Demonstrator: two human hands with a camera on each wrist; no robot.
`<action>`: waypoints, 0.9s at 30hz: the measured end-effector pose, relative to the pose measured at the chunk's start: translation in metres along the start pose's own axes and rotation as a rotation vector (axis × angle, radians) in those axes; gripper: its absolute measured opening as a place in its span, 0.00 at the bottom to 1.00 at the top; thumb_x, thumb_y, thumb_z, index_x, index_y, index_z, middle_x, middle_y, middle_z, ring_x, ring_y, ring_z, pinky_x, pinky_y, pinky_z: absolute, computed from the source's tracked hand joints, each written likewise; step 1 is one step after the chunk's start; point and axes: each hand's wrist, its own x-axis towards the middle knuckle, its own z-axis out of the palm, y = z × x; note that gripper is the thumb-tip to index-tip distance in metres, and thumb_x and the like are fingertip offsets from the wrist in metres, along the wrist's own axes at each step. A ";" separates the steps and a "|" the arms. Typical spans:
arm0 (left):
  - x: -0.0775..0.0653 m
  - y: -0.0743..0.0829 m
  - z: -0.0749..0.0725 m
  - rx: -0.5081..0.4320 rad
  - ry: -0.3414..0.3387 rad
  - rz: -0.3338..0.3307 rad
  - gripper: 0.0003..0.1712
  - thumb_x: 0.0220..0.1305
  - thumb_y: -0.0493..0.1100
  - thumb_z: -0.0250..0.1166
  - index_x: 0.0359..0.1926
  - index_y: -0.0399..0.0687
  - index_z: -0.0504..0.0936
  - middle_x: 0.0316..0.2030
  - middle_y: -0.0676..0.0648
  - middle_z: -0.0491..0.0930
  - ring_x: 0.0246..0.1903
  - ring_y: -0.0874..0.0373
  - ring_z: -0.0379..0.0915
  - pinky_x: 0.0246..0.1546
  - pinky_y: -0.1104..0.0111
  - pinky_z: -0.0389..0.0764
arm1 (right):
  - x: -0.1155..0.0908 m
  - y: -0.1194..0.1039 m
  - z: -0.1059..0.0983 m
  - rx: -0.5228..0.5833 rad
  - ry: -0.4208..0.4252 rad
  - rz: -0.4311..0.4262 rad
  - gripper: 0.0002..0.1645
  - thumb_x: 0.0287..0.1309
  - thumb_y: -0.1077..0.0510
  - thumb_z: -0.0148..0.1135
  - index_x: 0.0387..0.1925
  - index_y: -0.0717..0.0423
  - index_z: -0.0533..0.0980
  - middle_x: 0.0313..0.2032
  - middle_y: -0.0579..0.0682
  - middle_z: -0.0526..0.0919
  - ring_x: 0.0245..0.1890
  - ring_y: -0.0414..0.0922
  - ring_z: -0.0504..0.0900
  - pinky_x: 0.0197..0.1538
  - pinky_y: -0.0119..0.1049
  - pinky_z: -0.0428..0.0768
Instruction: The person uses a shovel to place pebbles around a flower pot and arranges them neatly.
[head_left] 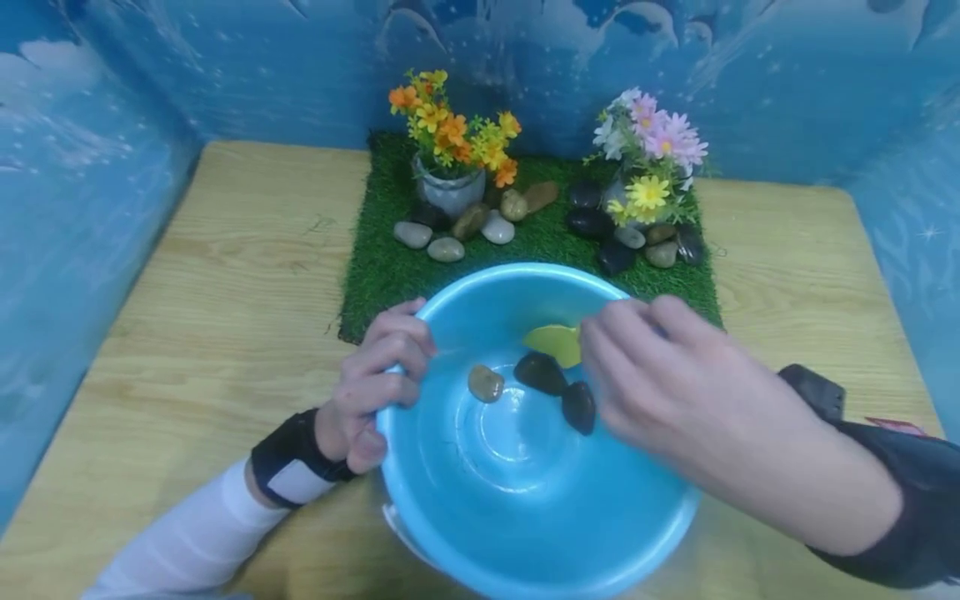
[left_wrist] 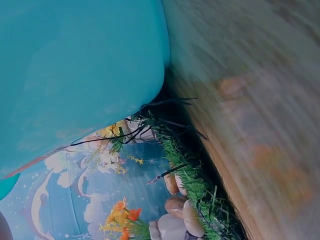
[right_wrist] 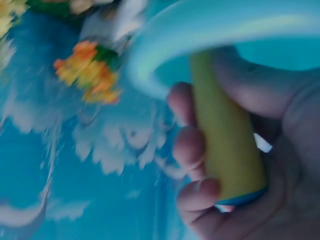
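A light blue plastic basin (head_left: 525,542) stands at the front of the table. My left hand (head_left: 382,367) grips its left rim, fingers curled over the edge. My right hand (head_left: 660,367) is above the basin's right side, its fingers wrapped round the thick yellow handle (right_wrist: 227,145) of a small shovel, which has a blue end. The yellow blade (head_left: 553,343) reaches down into the basin, partly hidden by the hand. On the basin's floor lie a tan pebble (head_left: 486,383) and two dark stones, one (head_left: 540,372) close by the blade and another (head_left: 579,407) beside it.
Behind the basin a green turf mat (head_left: 382,250) bears a pot of orange flowers (head_left: 450,193) and a bunch of pink and yellow flowers (head_left: 663,154), both ringed by stones. A black object (head_left: 813,390) sits right of the basin. Blue printed walls (head_left: 300,92) enclose the table.
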 end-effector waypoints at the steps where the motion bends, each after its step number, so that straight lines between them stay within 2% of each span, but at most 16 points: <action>1: 0.000 0.000 0.000 0.000 -0.003 0.000 0.30 0.74 0.56 0.35 0.17 0.49 0.65 0.21 0.45 0.67 0.34 0.44 0.65 0.61 0.51 0.65 | 0.016 -0.003 -0.024 -0.015 -0.024 -0.011 0.04 0.55 0.75 0.56 0.33 0.76 0.71 0.28 0.63 0.65 0.28 0.57 0.63 0.28 0.47 0.66; 3: 0.000 0.000 0.002 -0.002 0.000 0.006 0.30 0.74 0.56 0.35 0.16 0.49 0.65 0.21 0.45 0.68 0.34 0.44 0.65 0.60 0.50 0.65 | 0.034 -0.005 -0.046 -0.054 -0.043 -0.028 0.09 0.54 0.76 0.57 0.22 0.68 0.69 0.23 0.57 0.60 0.26 0.52 0.59 0.28 0.40 0.64; 6: -0.002 -0.001 0.002 -0.004 -0.001 0.004 0.29 0.73 0.56 0.37 0.17 0.49 0.65 0.21 0.44 0.68 0.34 0.43 0.66 0.60 0.49 0.65 | 0.043 -0.002 -0.053 -0.070 -0.050 -0.062 0.14 0.51 0.74 0.62 0.17 0.62 0.69 0.20 0.53 0.59 0.24 0.49 0.57 0.27 0.36 0.62; 9: -0.002 -0.001 0.002 0.006 0.004 -0.002 0.29 0.72 0.55 0.37 0.17 0.49 0.65 0.21 0.44 0.68 0.34 0.43 0.66 0.60 0.49 0.66 | 0.045 0.004 -0.049 -0.041 -0.038 -0.088 0.12 0.51 0.72 0.66 0.19 0.63 0.73 0.20 0.53 0.60 0.24 0.48 0.57 0.27 0.36 0.62; 13: 0.001 0.000 0.002 0.015 0.011 -0.008 0.28 0.72 0.55 0.36 0.16 0.49 0.65 0.21 0.44 0.68 0.34 0.43 0.66 0.60 0.50 0.66 | 0.044 0.008 -0.045 -0.040 -0.012 -0.104 0.10 0.52 0.73 0.65 0.20 0.63 0.75 0.21 0.53 0.61 0.24 0.48 0.58 0.27 0.36 0.62; 20: 0.000 0.000 0.003 0.011 0.028 -0.004 0.29 0.72 0.55 0.37 0.16 0.48 0.65 0.21 0.43 0.68 0.34 0.43 0.66 0.59 0.50 0.66 | 0.042 -0.007 -0.041 -0.104 0.002 -0.202 0.07 0.51 0.72 0.59 0.22 0.62 0.75 0.29 0.60 0.73 0.31 0.53 0.65 0.34 0.41 0.69; 24: -0.002 0.000 0.003 0.010 0.040 -0.002 0.29 0.72 0.56 0.37 0.16 0.48 0.65 0.20 0.44 0.68 0.34 0.43 0.66 0.59 0.50 0.66 | 0.046 -0.004 -0.038 -0.016 -0.026 -0.186 0.12 0.51 0.69 0.64 0.18 0.58 0.72 0.25 0.55 0.69 0.28 0.50 0.62 0.30 0.38 0.65; 27: -0.001 -0.001 0.003 0.011 0.031 0.002 0.30 0.73 0.56 0.36 0.16 0.48 0.65 0.21 0.44 0.68 0.33 0.43 0.66 0.60 0.50 0.66 | 0.047 0.003 -0.035 0.104 -0.034 -0.153 0.13 0.48 0.68 0.70 0.18 0.56 0.74 0.22 0.51 0.65 0.25 0.46 0.59 0.27 0.35 0.63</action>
